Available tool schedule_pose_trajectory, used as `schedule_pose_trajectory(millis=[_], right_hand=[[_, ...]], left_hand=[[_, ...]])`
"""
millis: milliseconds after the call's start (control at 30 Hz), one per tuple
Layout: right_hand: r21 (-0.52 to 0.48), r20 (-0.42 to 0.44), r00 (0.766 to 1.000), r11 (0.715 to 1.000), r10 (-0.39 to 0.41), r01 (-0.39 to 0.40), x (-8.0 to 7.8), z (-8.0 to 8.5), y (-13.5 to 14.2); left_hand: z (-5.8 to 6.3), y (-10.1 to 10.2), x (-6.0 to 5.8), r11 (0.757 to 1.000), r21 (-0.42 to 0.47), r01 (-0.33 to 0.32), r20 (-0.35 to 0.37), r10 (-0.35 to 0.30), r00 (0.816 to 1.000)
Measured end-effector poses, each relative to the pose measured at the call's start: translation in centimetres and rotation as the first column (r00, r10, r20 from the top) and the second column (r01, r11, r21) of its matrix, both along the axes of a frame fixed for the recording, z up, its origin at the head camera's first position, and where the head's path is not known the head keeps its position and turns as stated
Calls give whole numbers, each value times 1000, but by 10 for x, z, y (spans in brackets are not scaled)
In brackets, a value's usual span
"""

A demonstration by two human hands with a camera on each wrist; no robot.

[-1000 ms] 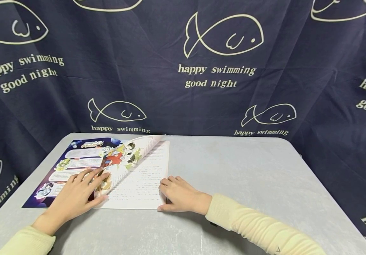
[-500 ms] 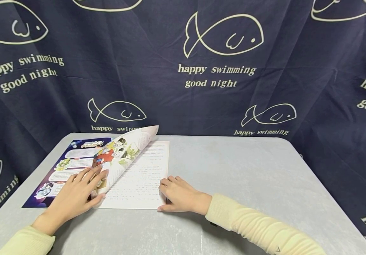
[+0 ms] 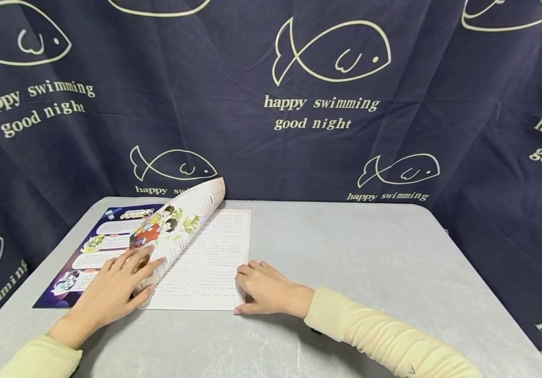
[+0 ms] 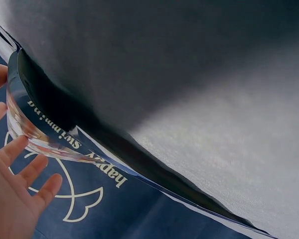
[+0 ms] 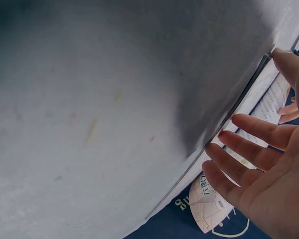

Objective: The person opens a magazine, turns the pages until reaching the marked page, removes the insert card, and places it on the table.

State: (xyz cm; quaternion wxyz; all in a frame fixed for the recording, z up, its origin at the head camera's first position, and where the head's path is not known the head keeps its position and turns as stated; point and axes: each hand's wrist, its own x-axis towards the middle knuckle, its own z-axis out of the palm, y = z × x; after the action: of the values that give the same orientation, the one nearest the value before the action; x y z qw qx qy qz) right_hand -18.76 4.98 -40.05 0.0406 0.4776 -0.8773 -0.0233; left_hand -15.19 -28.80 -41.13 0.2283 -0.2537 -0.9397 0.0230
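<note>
Were the left grip [image 3: 115,286], its fingers loosely spread over the foot of the upcurled leaf [image 3: 180,226], to ease off, the springy sheet might flop toward the right grip [image 3: 271,289]; pressing harder could crease it. That right grip, fingers relaxed, touches the right edge of the open magazine [image 3: 209,273], which reaches left beneath the left grip. The thin, seemingly glossy leaf bows conelike between them, above a flat white text page; the worktop [image 3: 346,252] is mottled grey.
</note>
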Motion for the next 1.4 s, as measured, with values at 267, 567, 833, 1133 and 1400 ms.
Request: schedule_pose_trajectory(millis=[267, 567, 833, 1133, 1400], right_hand=[[-1, 30, 1000, 1000, -6, 6, 0, 3, 0], [0, 33, 999, 1000, -6, 6, -1, 4, 0], [1, 35, 999, 1000, -4, 4, -1, 4, 0], [5, 20, 1000, 1000, 0, 0, -1, 4, -1], [8, 18, 1000, 1000, 10, -10, -1, 5, -1]], left_hand=[[0, 2, -1, 999, -7, 44, -7, -44, 999], [-1, 2, -1, 999, -6, 49, -22, -49, 999], [-2, 0, -1, 999, -7, 46, -43, -46, 998], [0, -1, 1, 1000, -11, -9, -26, 9, 1000], [-1, 0, -3, 999, -15, 40, -71, -41, 997]])
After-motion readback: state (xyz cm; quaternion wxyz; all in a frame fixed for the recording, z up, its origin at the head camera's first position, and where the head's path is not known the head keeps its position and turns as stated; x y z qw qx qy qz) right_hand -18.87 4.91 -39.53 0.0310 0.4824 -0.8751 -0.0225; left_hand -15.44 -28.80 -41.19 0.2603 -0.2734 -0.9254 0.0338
